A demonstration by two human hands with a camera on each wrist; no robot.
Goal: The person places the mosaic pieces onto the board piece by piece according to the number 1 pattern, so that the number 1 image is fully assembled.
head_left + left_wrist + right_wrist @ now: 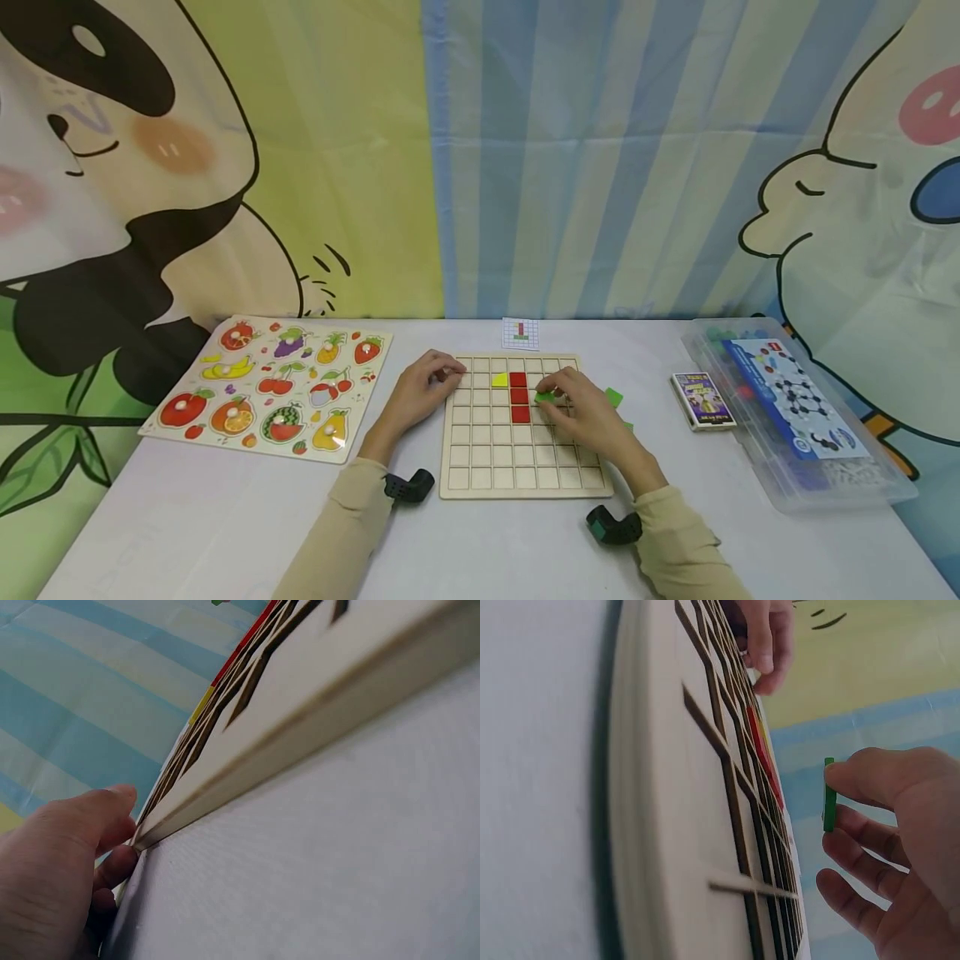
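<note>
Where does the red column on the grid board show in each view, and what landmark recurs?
Head: red column below centre, slightly right.
Left wrist: red column, foreshortened, near top, mid-width.
Right wrist: red column, foreshortened, slightly above and right of centre.
Shared landmark: yellow tile beside it.

A right hand (581,410) pinches a green tile (544,397) over a gridded wooden board (525,490) on a white table (187,525), just right of three red tiles (520,396) in a column, while a left hand (422,383) touches the board's far left corner. A yellow tile (500,380) sits beside the top red one. More green tiles (614,397) show past the right hand, partly hidden. Beyond the board is a small patterned card (520,334); at left, a fruit puzzle (247,386); at right, a small printed box (702,402) just beside a clear plastic case (840,492). A cartoon-animal curtain (375,167) hangs behind.
</note>
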